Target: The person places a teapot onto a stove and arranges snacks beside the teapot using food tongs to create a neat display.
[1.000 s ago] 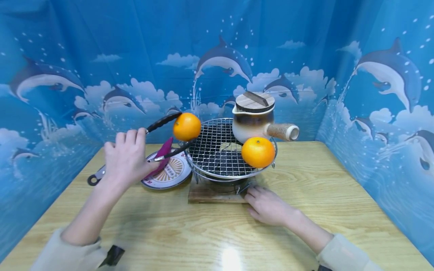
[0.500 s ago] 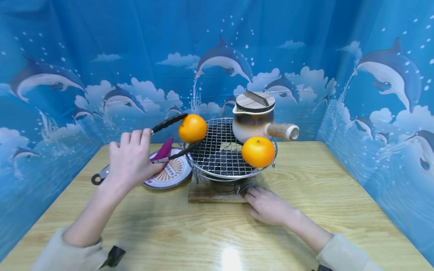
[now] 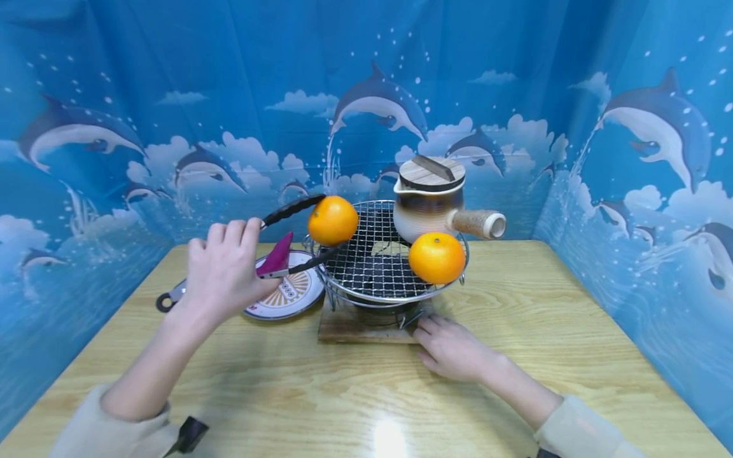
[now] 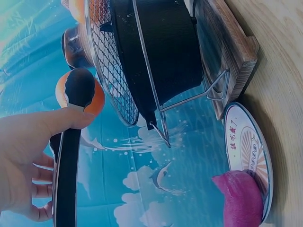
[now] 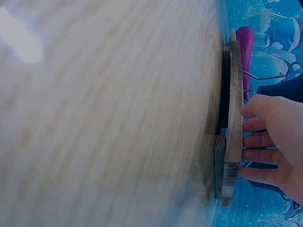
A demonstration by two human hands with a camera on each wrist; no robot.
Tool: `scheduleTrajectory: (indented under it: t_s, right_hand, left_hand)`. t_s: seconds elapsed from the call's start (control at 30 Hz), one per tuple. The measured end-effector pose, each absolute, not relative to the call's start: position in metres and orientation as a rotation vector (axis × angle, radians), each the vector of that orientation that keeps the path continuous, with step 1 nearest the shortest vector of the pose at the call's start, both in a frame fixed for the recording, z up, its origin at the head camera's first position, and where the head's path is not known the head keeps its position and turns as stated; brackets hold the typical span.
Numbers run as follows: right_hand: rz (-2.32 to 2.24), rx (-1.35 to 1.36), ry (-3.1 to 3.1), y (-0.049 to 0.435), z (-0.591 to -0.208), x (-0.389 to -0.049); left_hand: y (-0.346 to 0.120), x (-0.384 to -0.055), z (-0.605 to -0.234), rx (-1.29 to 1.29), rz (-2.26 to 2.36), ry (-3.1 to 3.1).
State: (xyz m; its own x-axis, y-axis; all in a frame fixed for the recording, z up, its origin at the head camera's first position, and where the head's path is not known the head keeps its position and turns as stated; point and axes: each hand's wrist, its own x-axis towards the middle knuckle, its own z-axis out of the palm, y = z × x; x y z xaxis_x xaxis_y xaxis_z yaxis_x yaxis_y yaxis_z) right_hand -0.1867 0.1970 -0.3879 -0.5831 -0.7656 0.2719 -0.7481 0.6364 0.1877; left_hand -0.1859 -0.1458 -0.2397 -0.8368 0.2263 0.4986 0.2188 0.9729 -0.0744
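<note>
My left hand (image 3: 226, 270) grips a pair of black-tipped tongs (image 4: 69, 175), thumb along one arm and fingers behind the other. Between the tong tips is an orange (image 3: 333, 221), held above the left rim of a round wire grill rack (image 3: 372, 270). A second orange (image 3: 436, 257) lies on the rack's right side. Behind it stands a side-handled clay teapot (image 3: 428, 207) with a wooden lid. Under the rack is a black stove (image 4: 156, 45) on a wooden board (image 3: 366, 332). My right hand (image 3: 455, 348) rests its fingertips on the board's right edge.
Left of the stove sits a patterned plate (image 3: 309, 299) bearing a purple sweet potato (image 4: 240, 196). The wooden table (image 3: 321, 394) runs forward and to both sides. A blue dolphin curtain (image 3: 258, 76) encloses its back and sides.
My left hand has moved right with the tongs, carrying the orange from beside the rack to over its left rim and slightly lower. My right hand has stayed in place.
</note>
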Motion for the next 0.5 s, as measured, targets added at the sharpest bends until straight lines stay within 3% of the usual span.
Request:
scheduleTrajectory:
  t_s: [0.5]
  right_hand:
    - [-0.078,1.220,-2.533,0.1972,-0.3858,-0.1853]
  left_hand:
    - [-0.1403,-0.1758,-0.2356,-0.422,0.069,-2.569]
